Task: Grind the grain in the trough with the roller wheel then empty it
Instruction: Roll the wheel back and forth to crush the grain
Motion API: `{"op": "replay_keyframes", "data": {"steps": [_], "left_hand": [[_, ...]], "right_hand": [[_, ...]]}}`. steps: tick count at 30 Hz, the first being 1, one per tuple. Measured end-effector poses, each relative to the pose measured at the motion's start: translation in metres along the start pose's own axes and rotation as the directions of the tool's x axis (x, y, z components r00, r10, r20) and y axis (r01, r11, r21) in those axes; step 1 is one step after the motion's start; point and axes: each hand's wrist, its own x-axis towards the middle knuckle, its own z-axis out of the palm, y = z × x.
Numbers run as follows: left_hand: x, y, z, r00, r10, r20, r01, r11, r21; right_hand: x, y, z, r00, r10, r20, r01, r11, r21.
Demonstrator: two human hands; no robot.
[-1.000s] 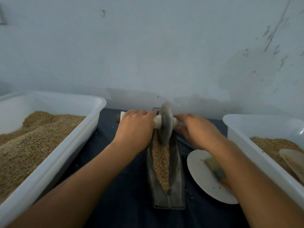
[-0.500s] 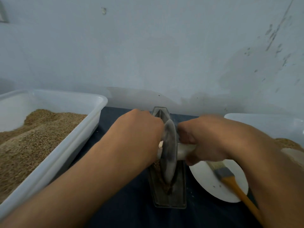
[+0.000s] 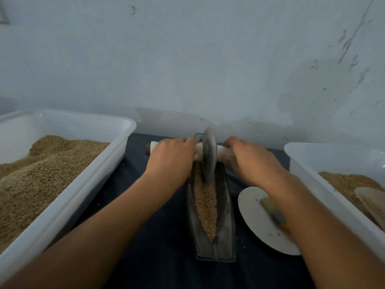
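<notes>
At the middle of the table (image 3: 145, 205), which is covered in dark blue cloth: one narrow grey metal trough (image 3: 210, 232), lying lengthwise from the near edge toward the far edge at the wall, holding a strip of tan grain (image 3: 205, 203) along its groove. At the trough's far end: one grey roller wheel (image 3: 209, 155), upright on edge in the groove, on a pale crosswise axle handle (image 3: 224, 152). The left hand (image 3: 170, 161) grips the handle left of the wheel, fingers curled over it; the right hand (image 3: 253, 161) grips it right of the wheel, fingers wrapped round. Along the left edge: one white plastic tub (image 3: 68, 203) heaped with brown grain. Along the right edge: a second white tub (image 3: 312, 170), part filled with grain. Between trough and right tub: one white plate (image 3: 256, 226) carrying a brush (image 3: 273, 213), partly hidden by the right forearm.
</notes>
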Motion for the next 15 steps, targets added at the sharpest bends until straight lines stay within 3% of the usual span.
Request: {"op": "replay_keyframes", "data": {"steps": [3, 6, 11, 15], "left_hand": [[0.001, -0.002, 0.009, 0.998, 0.038, -0.040, -0.038, 0.999, -0.004], [0.001, -0.002, 0.006, 0.999, 0.033, -0.023, -0.034, 0.999, -0.040], [-0.001, 0.005, -0.029, 0.967, 0.034, 0.253, -0.037, 0.999, 0.006], [-0.023, 0.024, -0.064, 0.940, 0.110, 0.324, -0.137, 0.989, 0.060]], "right_hand": [[0.002, 0.001, 0.009, 0.998, -0.022, -0.065, 0.022, 1.000, 0.005], [0.002, 0.002, 0.002, 0.999, -0.025, -0.027, 0.025, 1.000, 0.008], [-0.008, -0.007, -0.035, 0.984, -0.039, 0.173, 0.052, 0.996, -0.075], [-0.023, -0.025, -0.060, 0.952, -0.073, 0.298, 0.123, 0.981, -0.153]]}}
